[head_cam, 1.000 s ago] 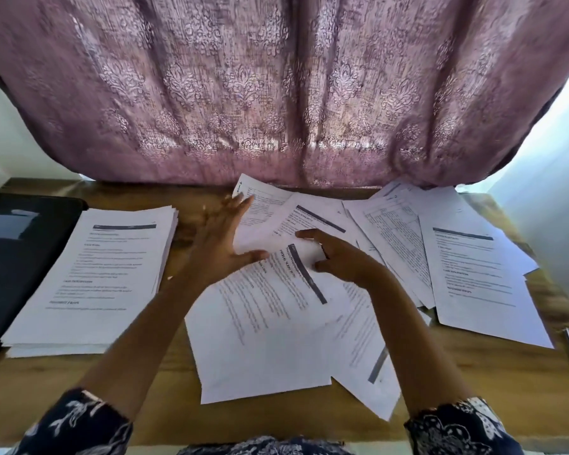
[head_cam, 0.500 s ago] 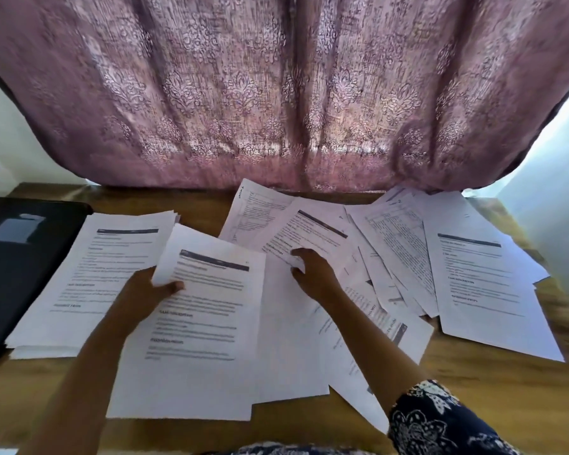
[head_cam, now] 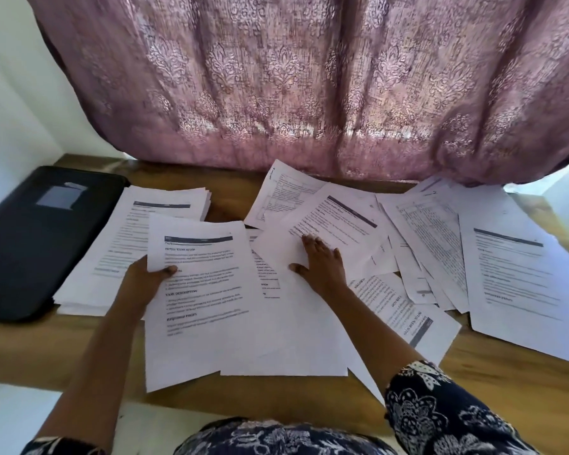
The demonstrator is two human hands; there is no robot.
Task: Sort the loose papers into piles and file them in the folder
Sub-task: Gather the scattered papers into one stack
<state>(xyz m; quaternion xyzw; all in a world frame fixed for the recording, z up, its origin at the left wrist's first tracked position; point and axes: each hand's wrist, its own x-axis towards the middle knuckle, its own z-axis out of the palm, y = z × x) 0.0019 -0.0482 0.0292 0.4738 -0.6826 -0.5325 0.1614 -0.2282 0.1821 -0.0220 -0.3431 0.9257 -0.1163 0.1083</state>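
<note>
Front edge: the lowest sheets lie right at the near rim of the tabletop (head_cam: 506, 376); I judge a nudge from my forearm could slide them off.
Left hand (head_cam: 148, 274): thumb on top and fingers beneath, pinching one side of a printed sheet (head_cam: 201, 300). Held by one edge, it may sag and snag on what lies under it.
Right hand (head_cam: 322, 264): fingers spread flat, grasping nothing, pressing on the loose papers (head_cam: 440, 251). Lifting it carelessly could drag the top page askew.
Sorted pile (head_cam: 119, 244): left of my held sheet, with fanned far corners; a crooked drop would worsen that.
Folder (head_cam: 37, 241): black, closed, far left, against the pile; whether it touches, I cannot tell.
Open room: bare wood behind the pile and at front right.
Far edge: papers reach the curtain (head_cam: 309, 93) hem, with no slack there.
</note>
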